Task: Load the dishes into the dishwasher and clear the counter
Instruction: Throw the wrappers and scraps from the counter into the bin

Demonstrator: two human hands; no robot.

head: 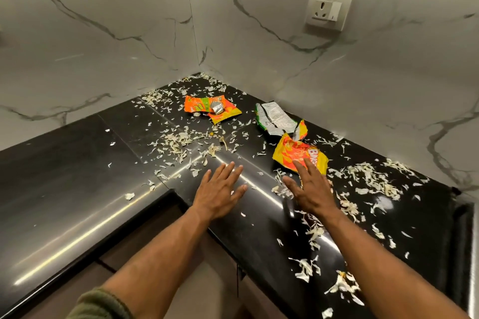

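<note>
counter (77, 163): black, glossy, strewn with peelings (176, 140) | wrapper (298, 155), frame centre-right: "BINGO" partly readable | left hand (220, 191), right hand (311, 189): fingers outstretched, nothing held

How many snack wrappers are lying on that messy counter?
3: an orange wrapper near the corner, a white and green wrapper by the right wall, and a yellow wrapper at the right hand's fingertips.

A home kitchen corner, polished black stone counter (77, 189) meeting marble-veined wall tiles (259, 33); a wall socket with switch (328, 9) above, cabinet fronts (145, 235) below; torn snack wrappers (211, 109) and pale vegetable peelings (176, 141) strewn about
</note>
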